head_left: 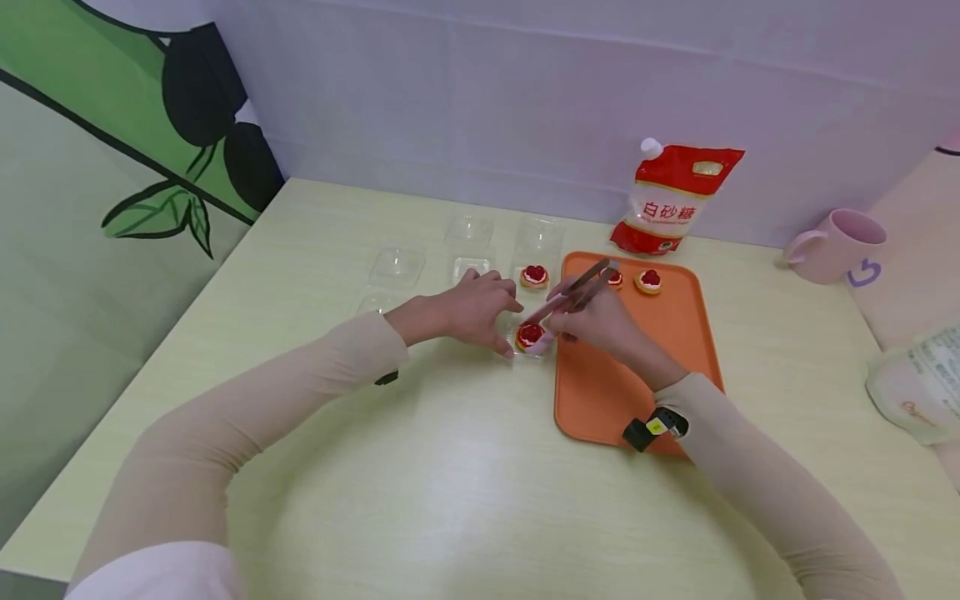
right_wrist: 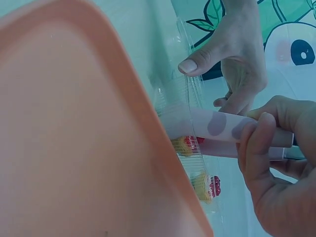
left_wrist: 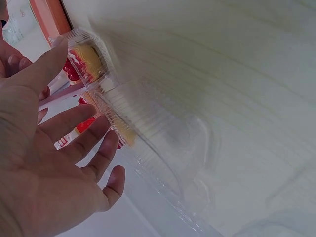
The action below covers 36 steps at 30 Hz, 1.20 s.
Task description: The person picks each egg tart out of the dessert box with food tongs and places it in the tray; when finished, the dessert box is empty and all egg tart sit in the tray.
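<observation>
My right hand (head_left: pixel 600 318) grips a pair of pink tongs (right_wrist: pixel 217 123), whose wide ends reach a small berry-topped tart (head_left: pixel 529 336). This tart sits in a clear plastic box (left_wrist: pixel 98 81) beside the orange tray (head_left: pixel 630 392). At the box's left side is my left hand (head_left: pixel 478 308), thumb and fingers spread apart and the thumb tip at the box's edge. Behind it a second tart (head_left: pixel 535 276) rests in another clear box with a raised lid (head_left: pixel 538 237). Two more tarts are on the tray, one tart (head_left: pixel 649 282) plainly visible and the other partly hidden by the tongs.
Several empty clear boxes (head_left: pixel 397 265) stand left of the tarts. A red and white sugar pouch (head_left: pixel 667 200) is behind the tray. Further right are a pink mug (head_left: pixel 836 246) and a pale printed bag (head_left: pixel 918 383). A cloth-covered wall (head_left: pixel 450 108) borders the table's back.
</observation>
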Tool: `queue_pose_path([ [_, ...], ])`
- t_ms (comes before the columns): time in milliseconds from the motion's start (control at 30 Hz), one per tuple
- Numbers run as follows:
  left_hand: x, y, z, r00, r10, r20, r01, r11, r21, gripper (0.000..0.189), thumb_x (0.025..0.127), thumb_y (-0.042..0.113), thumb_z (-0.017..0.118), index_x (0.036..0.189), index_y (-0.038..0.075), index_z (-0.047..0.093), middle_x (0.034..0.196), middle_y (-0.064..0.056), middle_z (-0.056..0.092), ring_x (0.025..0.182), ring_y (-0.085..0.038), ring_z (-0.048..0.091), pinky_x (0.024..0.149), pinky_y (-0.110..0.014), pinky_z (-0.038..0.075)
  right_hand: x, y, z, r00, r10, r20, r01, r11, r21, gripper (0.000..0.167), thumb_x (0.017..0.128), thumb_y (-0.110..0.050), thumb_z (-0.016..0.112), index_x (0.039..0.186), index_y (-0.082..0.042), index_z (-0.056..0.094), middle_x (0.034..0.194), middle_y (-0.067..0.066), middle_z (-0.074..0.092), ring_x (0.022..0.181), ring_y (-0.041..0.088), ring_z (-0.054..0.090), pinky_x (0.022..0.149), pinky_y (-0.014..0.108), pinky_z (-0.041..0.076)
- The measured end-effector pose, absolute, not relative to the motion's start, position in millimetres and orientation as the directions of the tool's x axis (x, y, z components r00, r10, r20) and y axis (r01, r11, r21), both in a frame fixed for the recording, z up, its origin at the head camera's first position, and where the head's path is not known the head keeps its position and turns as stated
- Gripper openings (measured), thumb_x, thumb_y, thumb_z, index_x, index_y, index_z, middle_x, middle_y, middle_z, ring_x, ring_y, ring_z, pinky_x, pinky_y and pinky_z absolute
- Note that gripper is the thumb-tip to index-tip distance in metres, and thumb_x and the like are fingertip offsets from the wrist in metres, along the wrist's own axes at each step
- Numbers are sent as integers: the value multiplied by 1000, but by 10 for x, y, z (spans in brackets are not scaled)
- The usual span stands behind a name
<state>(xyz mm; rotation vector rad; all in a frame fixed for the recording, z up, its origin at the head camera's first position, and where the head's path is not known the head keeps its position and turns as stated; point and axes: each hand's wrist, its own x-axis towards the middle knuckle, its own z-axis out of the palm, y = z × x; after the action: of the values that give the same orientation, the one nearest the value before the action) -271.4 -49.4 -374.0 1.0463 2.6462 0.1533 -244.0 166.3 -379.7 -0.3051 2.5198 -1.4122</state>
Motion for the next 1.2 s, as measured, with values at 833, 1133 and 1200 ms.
queue_pose_path([
  [833, -2693, -486, -3693, -683, 686, -251, 662, 726, 186, 74, 78, 50, 82, 137, 10, 61, 125, -8, 59, 112, -26, 47, 90, -42, 33, -2422, 2129, -3428, -992, -127, 21, -76, 444, -893, 31, 90, -13, 72, 114, 0, 59, 86, -3, 73, 61, 15, 68, 62, 25, 59],
  [1133, -2707, -492, -3702, -683, 685, -252, 659, 727, 191, 75, 77, 50, 82, 137, 9, 61, 125, -8, 58, 110, -25, 46, 89, -40, 32, -2504, 2430, -3609, -999, 12, -32, 33, 487, -873, 34, 92, -16, 71, 119, -2, 54, 92, -2, 73, 62, 12, 67, 64, 23, 58],
  [1200, -2710, -496, -3703, -683, 687, -248, 659, 726, 195, 76, 77, 50, 83, 137, 9, 61, 125, -8, 58, 109, -25, 46, 89, -39, 32, -2520, 2476, -3646, -999, 26, -46, 53, 493, -869, 36, 92, -16, 71, 121, -1, 53, 93, -1, 73, 63, 11, 67, 64, 22, 58],
])
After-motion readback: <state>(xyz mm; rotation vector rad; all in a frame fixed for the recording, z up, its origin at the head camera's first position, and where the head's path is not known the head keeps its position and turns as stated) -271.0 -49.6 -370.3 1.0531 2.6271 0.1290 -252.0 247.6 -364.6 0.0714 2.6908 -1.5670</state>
